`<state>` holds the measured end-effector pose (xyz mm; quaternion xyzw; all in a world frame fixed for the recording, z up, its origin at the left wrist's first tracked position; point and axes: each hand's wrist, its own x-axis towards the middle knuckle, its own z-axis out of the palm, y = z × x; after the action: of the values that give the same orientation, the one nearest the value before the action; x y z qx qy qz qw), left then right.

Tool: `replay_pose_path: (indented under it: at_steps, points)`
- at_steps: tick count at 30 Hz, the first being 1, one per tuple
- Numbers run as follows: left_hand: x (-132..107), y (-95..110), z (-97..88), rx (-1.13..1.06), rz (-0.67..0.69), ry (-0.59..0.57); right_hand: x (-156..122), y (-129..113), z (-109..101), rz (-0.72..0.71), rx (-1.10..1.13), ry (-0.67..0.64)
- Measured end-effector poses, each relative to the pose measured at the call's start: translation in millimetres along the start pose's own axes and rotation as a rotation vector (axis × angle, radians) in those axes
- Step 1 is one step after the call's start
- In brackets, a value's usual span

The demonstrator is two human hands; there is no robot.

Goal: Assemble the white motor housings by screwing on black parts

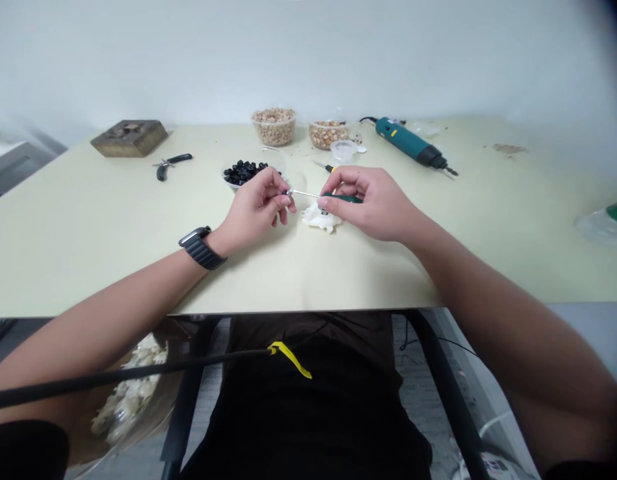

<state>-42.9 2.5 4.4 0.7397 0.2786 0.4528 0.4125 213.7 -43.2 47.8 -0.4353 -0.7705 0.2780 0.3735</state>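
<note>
Head view: green-handled screwdriver in right hand.

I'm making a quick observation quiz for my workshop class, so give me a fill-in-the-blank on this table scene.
1. The left hand wears a black ____ on its wrist.
2. The right hand grips a screwdriver with a ____ handle.
3. The pliers lie to the ____ of the bowl of small black pieces.

Missing words: watch, green, left.
</note>
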Motion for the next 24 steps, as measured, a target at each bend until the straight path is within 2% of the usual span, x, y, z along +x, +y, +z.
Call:
replay_pose_path:
  at_steps: [13,20,24]
  points:
    - [-1.4,7.1,1.8,-0.039,-0.044,0.009,0.1,1.0,3.0,0.033,0.063,-0.048]
    - [-6.6,8.9,1.3,0.149,0.056,0.058,-1.1,-2.4,3.6,0.107,0.135,-0.104]
    - [-8.5,8.3,-0.7,0.212,0.061,0.043,-4.2,-2.3,5.7,0.052,0.072,-0.093]
